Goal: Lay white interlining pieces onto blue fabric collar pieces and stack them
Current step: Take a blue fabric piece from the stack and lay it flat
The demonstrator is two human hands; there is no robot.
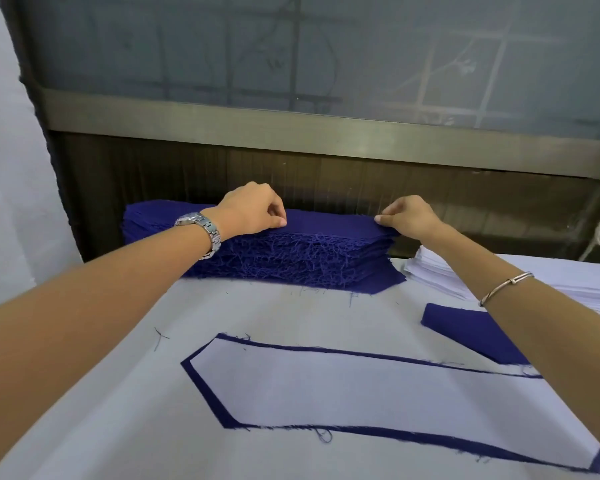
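Two hands work at the back of the bench (118, 393). Left hand (253, 209), with a wristwatch (201, 230) on the wrist, has its fingers (279, 216) curled and pinching the top blue piece (329, 221) of the stack of blue collar pieces (291, 261). Right hand (409, 216), bracelet (506, 285) on that arm, pinches the same piece at its right end. Front centre: a finished collar piece (207, 403) lies flat with a white interlining piece (361, 396) on it, a blue margin showing all round. Right: the white interlining stack (430, 268) sits just beside the blue stack. A loose blue piece (471, 330) lies near it, partly under the right forearm.
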